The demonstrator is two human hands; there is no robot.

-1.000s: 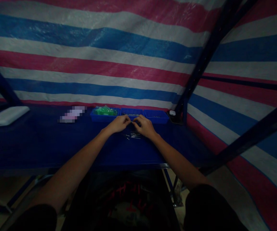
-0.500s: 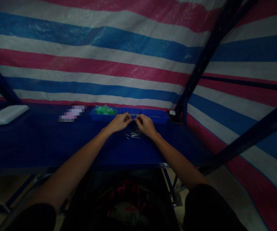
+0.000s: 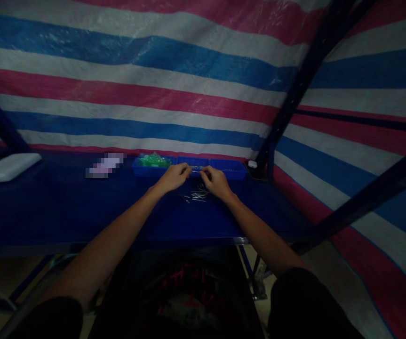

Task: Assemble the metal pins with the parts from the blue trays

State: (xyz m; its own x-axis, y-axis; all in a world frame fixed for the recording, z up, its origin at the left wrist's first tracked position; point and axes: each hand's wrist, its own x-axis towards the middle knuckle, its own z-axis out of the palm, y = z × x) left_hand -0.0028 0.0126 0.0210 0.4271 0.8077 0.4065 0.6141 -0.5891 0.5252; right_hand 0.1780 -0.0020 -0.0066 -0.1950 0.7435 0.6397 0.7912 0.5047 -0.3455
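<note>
Between my two hands runs a thin, shiny metal pin (image 3: 195, 171), held level just above the table. My left hand (image 3: 177, 176) pinches its left end, with the fingers curled. At its other end my right hand (image 3: 215, 181) is closed in a pinch. What kind of pin it is, and any small part on it, is too small to tell. Below the hands lies a loose pile of similar metal pins (image 3: 198, 197) on the blue table (image 3: 118, 212). Right behind the hands stands the middle blue bin (image 3: 193, 161), which holds small metal pieces.
The left blue bin (image 3: 138, 171) holds green items in clear plastic. The right blue bin (image 3: 231, 175) holds a few thin pieces. A small white object (image 3: 252, 164) sits by the blue frame post (image 3: 271, 141). A white box-like device (image 3: 12, 167) and a blurred pink item (image 3: 104, 165) lie left.
My hands have moved slightly apart, so more of the metal pin shows between them. The pile and the bins stay as they were.
</note>
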